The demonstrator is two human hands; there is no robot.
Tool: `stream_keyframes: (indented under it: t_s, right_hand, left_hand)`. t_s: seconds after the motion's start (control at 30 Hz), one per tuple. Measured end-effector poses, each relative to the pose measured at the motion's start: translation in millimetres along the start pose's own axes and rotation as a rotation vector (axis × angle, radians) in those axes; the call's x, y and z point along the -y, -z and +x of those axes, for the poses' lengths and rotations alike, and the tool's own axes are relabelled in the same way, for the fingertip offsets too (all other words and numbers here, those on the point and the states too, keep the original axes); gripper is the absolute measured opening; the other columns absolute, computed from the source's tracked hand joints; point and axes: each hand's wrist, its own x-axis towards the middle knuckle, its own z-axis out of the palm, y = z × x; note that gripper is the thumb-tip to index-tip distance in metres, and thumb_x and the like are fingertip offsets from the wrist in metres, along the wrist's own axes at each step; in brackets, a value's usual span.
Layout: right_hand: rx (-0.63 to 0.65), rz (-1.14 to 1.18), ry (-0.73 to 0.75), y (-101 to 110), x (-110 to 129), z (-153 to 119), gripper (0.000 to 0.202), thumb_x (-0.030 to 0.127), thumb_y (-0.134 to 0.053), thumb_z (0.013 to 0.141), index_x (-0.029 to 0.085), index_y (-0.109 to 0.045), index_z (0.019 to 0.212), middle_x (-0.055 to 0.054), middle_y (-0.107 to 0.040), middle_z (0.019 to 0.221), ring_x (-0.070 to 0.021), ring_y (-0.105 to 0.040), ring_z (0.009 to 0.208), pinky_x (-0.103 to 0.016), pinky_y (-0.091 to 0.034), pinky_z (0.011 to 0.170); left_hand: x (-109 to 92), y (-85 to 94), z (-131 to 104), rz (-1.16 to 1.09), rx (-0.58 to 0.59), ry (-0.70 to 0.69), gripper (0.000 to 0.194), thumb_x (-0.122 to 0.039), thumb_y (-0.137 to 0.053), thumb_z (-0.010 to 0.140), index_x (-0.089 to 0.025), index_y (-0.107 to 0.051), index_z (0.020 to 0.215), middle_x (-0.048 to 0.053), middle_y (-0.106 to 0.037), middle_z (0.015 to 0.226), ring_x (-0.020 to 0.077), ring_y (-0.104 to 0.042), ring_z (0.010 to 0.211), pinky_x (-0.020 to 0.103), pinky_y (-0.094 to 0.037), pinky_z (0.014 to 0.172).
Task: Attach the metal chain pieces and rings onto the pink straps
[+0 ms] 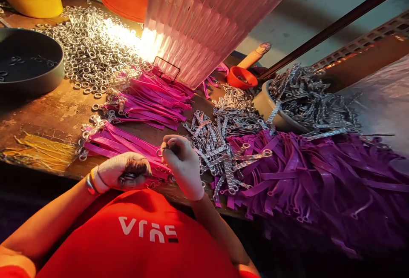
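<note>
My left hand [123, 171], in a white glove with dark-stained fingers, is curled closed near the table's front edge. Some small dark pieces seem to show inside it, too unclear to name. My right hand [183, 163], also gloved, is pinched, thumb against fingers; what it grips is too small to make out. A small ring appears beside its fingertips. Under and behind both hands lies a bundle of pink straps [124, 139] with metal rings at their left ends. To the right of my right hand are loose silvery chain-like links [204, 131].
Purple straps [297, 171] heap over the front edge at right, below a tub [260, 99] of metal links. Metal rings [86, 44] cover the back left, near a dark round pan [57, 73] and a yellow tub [38, 1]. A ribbed translucent sheet [198, 18] slants above more pink straps.
</note>
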Motion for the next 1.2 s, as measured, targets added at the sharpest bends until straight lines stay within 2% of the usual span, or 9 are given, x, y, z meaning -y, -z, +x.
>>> stream_keyframes:
  t_s: [0.13, 0.3, 0.5, 0.63, 0.77, 0.87, 0.97, 1.07, 1.2]
  right_hand:
    - [0.028, -0.205, 0.121, -2, 2, -3, 0.017, 0.017, -0.061, 0.087, 0.025, -0.065, 0.102, 0.0, -0.07, 0.095, -0.013, -0.064, 0.081, -0.026, -0.053, 0.073]
    - [0.062, -0.323, 0.231, -12, 0, -11, 0.022, 0.013, -0.055, 0.091, 0.026, -0.065, 0.105, -0.001, -0.073, 0.097, -0.0144, -0.067, 0.085, -0.027, -0.054, 0.078]
    - [0.159, -0.222, 0.092, -2, -1, -5, 0.024, 0.018, -0.056, 0.093, 0.025, -0.061, 0.115, -0.002, -0.07, 0.105, -0.0146, -0.066, 0.091, -0.027, -0.054, 0.084]
    - [0.44, -0.252, 0.152, 12, 1, 9, 0.032, 0.024, -0.051, 0.099, 0.024, -0.055, 0.131, -0.007, -0.066, 0.12, -0.0174, -0.063, 0.104, -0.031, -0.051, 0.092]
    - [0.546, -0.42, 0.221, 14, 4, 14, 0.019, 0.026, -0.049, 0.102, 0.022, -0.067, 0.108, -0.005, -0.072, 0.101, -0.018, -0.064, 0.094, -0.029, -0.047, 0.085]
    - [0.464, -0.575, 0.223, 18, 6, 14, 0.025, 0.032, -0.053, 0.101, 0.02, -0.068, 0.086, -0.004, -0.071, 0.083, -0.0159, -0.06, 0.077, -0.027, -0.041, 0.073]
    - [0.532, -0.611, 0.205, 27, 9, 14, 0.038, 0.036, -0.055, 0.1, 0.019, -0.063, 0.067, 0.001, -0.061, 0.064, -0.0111, -0.048, 0.061, -0.026, -0.031, 0.06]
    - [0.61, -0.553, 0.184, 34, 8, 17, 0.042, 0.036, -0.055, 0.099, 0.018, -0.06, 0.062, 0.004, -0.054, 0.057, -0.0092, -0.041, 0.055, -0.026, -0.026, 0.056]
    - [0.481, -0.6, 0.348, 34, 0, 17, 0.037, 0.035, -0.05, 0.1, 0.02, -0.065, 0.069, -0.001, -0.063, 0.066, -0.0132, -0.049, 0.063, -0.028, -0.032, 0.062]
  left_hand:
    - [16, 2.4, 7, -0.054, -0.109, -0.175, 0.032, -0.034, -0.079, 0.075, -0.013, -0.073, 0.098, 0.007, -0.069, 0.08, 0.0069, -0.048, 0.05, 0.018, -0.034, 0.045]
    - [34, -0.6, 26, -0.177, -0.261, -0.335, 0.027, -0.031, -0.078, 0.077, -0.015, -0.072, 0.098, 0.005, -0.07, 0.085, 0.0119, -0.059, 0.063, 0.021, -0.045, 0.055]
    - [28, -6.0, 22, -0.195, -0.277, -0.231, 0.025, -0.038, -0.074, 0.083, -0.015, -0.064, 0.085, -0.002, -0.054, 0.066, 0.0055, -0.041, 0.048, 0.017, -0.027, 0.043]
    - [21, -4.7, 20, -0.119, -0.247, -0.154, 0.029, -0.04, -0.075, 0.081, -0.015, -0.06, 0.08, -0.002, -0.054, 0.065, 0.006, -0.041, 0.049, 0.017, -0.026, 0.043]
    - [17, -3.5, 21, -0.007, -0.255, -0.048, 0.037, -0.049, -0.073, 0.081, -0.016, -0.057, 0.075, -0.004, -0.049, 0.057, 0.0073, -0.04, 0.044, 0.019, -0.028, 0.042]
    - [7, -4.9, 16, 0.129, -0.326, -0.113, 0.041, -0.056, -0.066, 0.086, -0.016, -0.058, 0.077, -0.003, -0.052, 0.059, 0.0071, -0.039, 0.045, 0.019, -0.026, 0.042]
    - [-9, -8.6, 9, 0.356, -0.327, -0.178, 0.04, -0.055, -0.063, 0.089, -0.016, -0.062, 0.082, -0.002, -0.054, 0.063, 0.0077, -0.041, 0.049, 0.019, -0.03, 0.045]
    - [-20, -12.8, 7, 0.566, -0.227, -0.162, 0.039, -0.052, -0.059, 0.093, -0.015, -0.062, 0.078, -0.001, -0.054, 0.062, 0.0084, -0.043, 0.052, 0.019, -0.033, 0.047]
    - [-22, -19.8, 14, 0.434, -0.189, -0.08, 0.039, -0.051, -0.057, 0.093, -0.017, -0.053, 0.075, -0.002, -0.051, 0.06, 0.0075, -0.04, 0.048, 0.019, -0.032, 0.044]
